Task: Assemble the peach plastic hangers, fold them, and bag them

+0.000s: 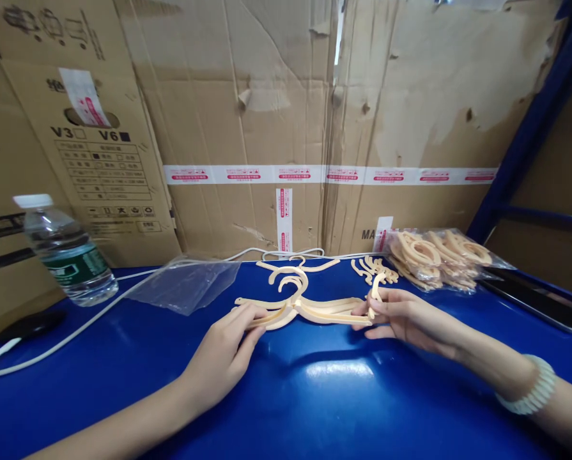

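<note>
Several cream-coloured clothes hangers [290,305] lie together in front of me, their hooks pointing up and away. My left hand [231,338] is closed on the left arm of the nearest hanger, thumb below and fingers above. In my right hand [401,316] a small curved cream piece [376,291] stands upright between thumb and fingers, beside the right end of the hangers. Some right fingertips reach behind that end; whether they grip it cannot be made out. Another cream hanger [317,267] lies flat farther back, near a small pile of curved cream pieces [379,269].
Clear bags of cream hanger parts [439,255] sit at the back right beside a dark flat device [539,297]. At left are a water bottle [69,255], a clear plastic bag [187,284], a white cable [69,348] and a black object [31,324]. Cardboard [247,121] walls the blue table [286,409].
</note>
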The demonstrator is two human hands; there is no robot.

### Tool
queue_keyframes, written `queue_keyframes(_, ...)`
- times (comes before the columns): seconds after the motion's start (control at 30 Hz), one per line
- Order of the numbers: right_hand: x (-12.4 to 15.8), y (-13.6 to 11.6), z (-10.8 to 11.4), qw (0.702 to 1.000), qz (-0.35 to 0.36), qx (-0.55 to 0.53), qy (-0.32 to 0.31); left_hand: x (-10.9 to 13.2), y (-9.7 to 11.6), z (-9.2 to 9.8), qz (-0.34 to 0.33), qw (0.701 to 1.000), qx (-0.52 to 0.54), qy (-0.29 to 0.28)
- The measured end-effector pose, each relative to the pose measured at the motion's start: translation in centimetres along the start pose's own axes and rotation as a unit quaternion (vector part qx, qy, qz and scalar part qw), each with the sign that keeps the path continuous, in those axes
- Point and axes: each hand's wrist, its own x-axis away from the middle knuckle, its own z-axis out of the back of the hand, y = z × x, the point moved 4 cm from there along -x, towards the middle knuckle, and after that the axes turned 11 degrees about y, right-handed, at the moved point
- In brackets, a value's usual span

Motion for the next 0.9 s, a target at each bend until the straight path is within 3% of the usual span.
queue_keyframes(0.33,0.0,0.5,0.1,1.0,-0.019,-0.011,-0.003,0.0,0.2,0.1,-0.004,1.0,-0.01,0.0)
queue_keyframes(0.9,0.5,0.3,-1.0,0.984,0.142,0.068,0.084,0.1,0.3,0.0,-0.015,1.0,-0.018,-0.006)
